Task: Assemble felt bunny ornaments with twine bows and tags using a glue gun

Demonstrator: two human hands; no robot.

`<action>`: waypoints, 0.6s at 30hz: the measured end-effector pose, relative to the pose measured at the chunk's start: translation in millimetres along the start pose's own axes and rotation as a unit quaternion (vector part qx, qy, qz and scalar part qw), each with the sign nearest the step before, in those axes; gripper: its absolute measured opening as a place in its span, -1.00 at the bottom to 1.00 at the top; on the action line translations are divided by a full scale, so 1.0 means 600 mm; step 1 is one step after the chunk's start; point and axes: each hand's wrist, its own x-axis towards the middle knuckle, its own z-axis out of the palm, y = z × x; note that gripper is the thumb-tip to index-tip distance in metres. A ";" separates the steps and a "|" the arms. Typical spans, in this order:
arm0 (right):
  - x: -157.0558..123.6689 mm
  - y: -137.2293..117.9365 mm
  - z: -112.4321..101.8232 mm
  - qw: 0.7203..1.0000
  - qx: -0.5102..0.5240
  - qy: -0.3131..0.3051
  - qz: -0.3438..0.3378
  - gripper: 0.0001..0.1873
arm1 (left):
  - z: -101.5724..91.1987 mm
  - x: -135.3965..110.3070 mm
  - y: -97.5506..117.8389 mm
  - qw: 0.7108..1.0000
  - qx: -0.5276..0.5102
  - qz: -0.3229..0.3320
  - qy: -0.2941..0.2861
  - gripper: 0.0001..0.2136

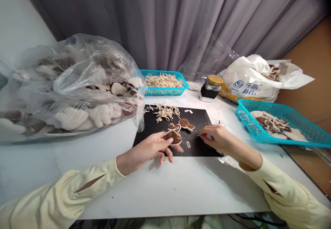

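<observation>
My left hand point(151, 146) pinches a brown felt animal-head patch point(177, 139) with a pale edge and a cream cord bow on its front. The hand is over the left part of a black mat point(207, 118). Above the mat's right side, my right hand point(219, 137) is closed in a pinch on a thin pointed tool point(198, 135), mostly covered by the fingers. Between the hands lies a small white label point(188, 144). A second brown patch point(184, 123), without a visible bow, rests just beyond the held one. Loose cord bows point(165, 112) form a pile behind.
A large clear bag point(77, 94) of patches fills the left. At the back stand a blue basket point(165, 91) of cord bows and a dark jar point(210, 87) with a gold lid. To the right are another blue basket point(248, 122) and a white bag point(250, 81).
</observation>
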 end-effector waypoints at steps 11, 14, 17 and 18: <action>0.002 -0.046 -0.051 0.884 0.447 -0.078 0.112 -0.70 | 0.013 0.000 0.002 1.000 -0.017 0.003 0.003 -0.69; 0.001 -0.050 -0.053 0.890 0.437 -0.067 0.109 -0.64 | 0.019 0.003 -0.005 0.999 -0.047 0.023 0.011 -0.69; 0.004 -0.052 -0.050 0.885 0.441 -0.070 0.129 -0.72 | 0.025 0.004 -0.008 0.997 -0.074 0.030 0.013 -0.69; 0.005 -0.052 -0.048 0.879 0.453 -0.069 0.136 -0.75 | 0.027 0.004 -0.008 0.996 -0.079 0.029 0.013 -0.70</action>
